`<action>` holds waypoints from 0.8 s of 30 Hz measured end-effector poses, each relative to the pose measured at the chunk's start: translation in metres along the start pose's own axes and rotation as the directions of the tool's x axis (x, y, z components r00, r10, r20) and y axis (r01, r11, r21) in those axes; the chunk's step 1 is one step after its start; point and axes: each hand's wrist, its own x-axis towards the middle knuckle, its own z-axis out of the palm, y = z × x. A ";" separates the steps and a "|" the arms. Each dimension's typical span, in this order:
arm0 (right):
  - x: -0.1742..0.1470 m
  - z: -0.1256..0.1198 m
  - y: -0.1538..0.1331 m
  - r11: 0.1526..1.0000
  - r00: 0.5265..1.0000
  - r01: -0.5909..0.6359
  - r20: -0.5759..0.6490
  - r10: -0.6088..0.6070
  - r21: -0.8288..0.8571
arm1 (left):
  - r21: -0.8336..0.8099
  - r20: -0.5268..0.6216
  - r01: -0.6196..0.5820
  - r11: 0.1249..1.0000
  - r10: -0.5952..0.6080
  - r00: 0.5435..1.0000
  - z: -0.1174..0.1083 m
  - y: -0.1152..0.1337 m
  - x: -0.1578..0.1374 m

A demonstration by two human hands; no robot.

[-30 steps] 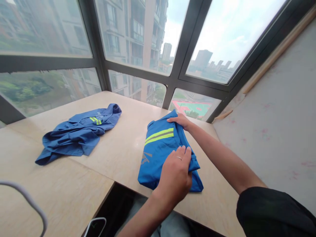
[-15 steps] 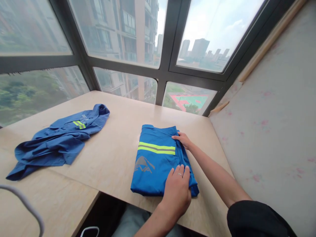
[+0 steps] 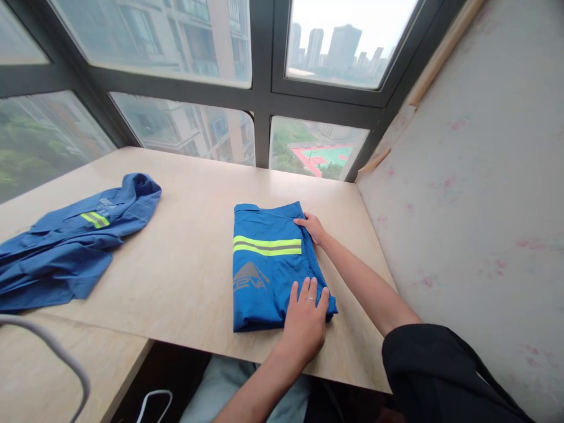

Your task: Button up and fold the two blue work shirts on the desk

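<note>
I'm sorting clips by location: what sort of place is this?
Probably a window corner in an upper-floor home: large windows look down on a red-and-green court, beside floral wallpaper.

Crumpled garment cut by left edge, folded garment partly covered by hands

I've got the pale, faintly marbled tabletop on my feed, spreading from the left edge of the frame to right of centre, a thin seam cutting across the lower left! Just below centre, close to the front edge, I see a folded blue garment lying flat, lime-yellow bands across it, a grey logo beneath them! And over at left, a rumpled blue garment, loosely spread, one end running out of frame!
</note>
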 end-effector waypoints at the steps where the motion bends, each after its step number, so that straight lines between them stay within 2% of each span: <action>1: 0.001 0.000 0.001 1.000 1.000 0.008 -0.005 -0.008 -0.013 | 0.018 -0.015 -0.017 1.000 0.018 1.000 0.003 -0.001 -0.001; 5: 0.002 0.001 0.004 0.993 0.998 0.042 -0.041 -0.047 -0.110 | 0.069 -0.101 -0.082 0.994 0.089 0.991 0.010 -0.005 -0.008; 7: 0.002 0.002 0.004 0.981 0.995 0.067 -0.062 -0.079 -0.183 | 0.068 -0.159 -0.152 0.986 0.161 0.974 0.007 -0.008 -0.016; 10: 0.001 0.005 0.003 0.946 0.986 0.104 -0.091 -0.138 -0.307 | 0.048 -0.287 -0.277 0.960 0.278 0.917 -0.009 -0.016 -0.037; 12: -0.004 0.009 -0.001 0.919 0.979 0.119 -0.109 -0.171 -0.376 | 0.027 -0.412 -0.299 0.954 0.284 0.866 -0.024 -0.022 -0.055; 14: -0.014 0.015 -0.004 0.843 0.957 0.183 -0.104 -0.270 -0.505 | 0.010 -0.550 -0.228 0.974 0.196 0.812 -0.040 -0.030 -0.073; 15: -0.022 0.019 -0.005 0.773 0.935 0.233 -0.082 -0.344 -0.590 | 0.004 -0.609 -0.162 0.987 0.131 0.782 -0.047 -0.035 -0.081; 17: -0.040 0.028 -0.006 0.578 0.876 0.323 0.005 -0.482 -0.749 | -0.006 -0.678 -0.004 1.000 -0.002 0.735 -0.056 -0.047 -0.094; 18: -0.049 0.034 -0.005 0.486 0.852 0.349 0.056 -0.520 -0.801 | -0.014 -0.684 0.071 0.997 -0.061 0.727 -0.057 -0.053 -0.098; 20: -0.069 0.045 0.000 0.376 0.843 0.360 0.126 -0.522 -0.854 | -0.039 -0.647 0.186 0.982 -0.167 0.744 -0.055 -0.065 -0.101; 24: -0.098 0.060 0.013 0.276 0.889 0.315 0.181 -0.420 -0.908 | -0.114 -0.554 0.276 0.954 -0.292 0.779 -0.041 -0.083 -0.096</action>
